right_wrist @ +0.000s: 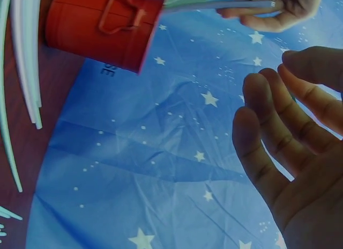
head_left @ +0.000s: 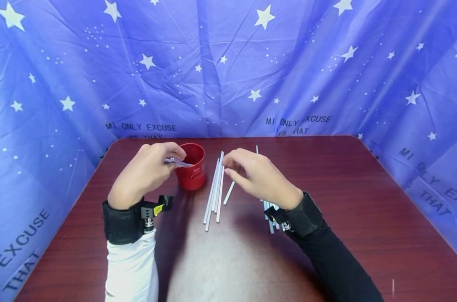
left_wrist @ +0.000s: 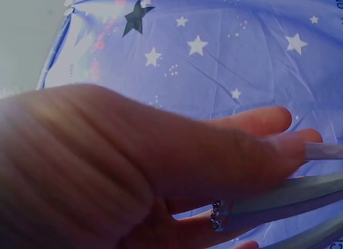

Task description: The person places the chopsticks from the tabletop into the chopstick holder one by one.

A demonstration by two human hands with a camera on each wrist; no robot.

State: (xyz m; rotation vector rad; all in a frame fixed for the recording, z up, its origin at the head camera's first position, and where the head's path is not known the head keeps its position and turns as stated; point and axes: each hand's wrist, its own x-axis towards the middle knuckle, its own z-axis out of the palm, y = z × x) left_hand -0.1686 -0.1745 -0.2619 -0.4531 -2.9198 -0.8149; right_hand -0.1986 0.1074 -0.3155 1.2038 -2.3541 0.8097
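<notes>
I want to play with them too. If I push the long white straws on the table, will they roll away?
Probably, a little. The white straws look thin, round and light, lying loose on the smooth table, so a sideways nudge would likely roll or scatter them. They may bend easily too. The red cup looks small and light, so the straws the left hand feeds in could tip it.

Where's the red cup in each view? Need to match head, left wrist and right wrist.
Head: red cup stands left of centre on the table, just right of the left hand.
Left wrist: not in it; only the hand, its straws and the cloth.
Right wrist: top left, lying sideways in the picture, handle facing the camera.
Shared landmark: the blue starred cloth shows in all three.
</notes>
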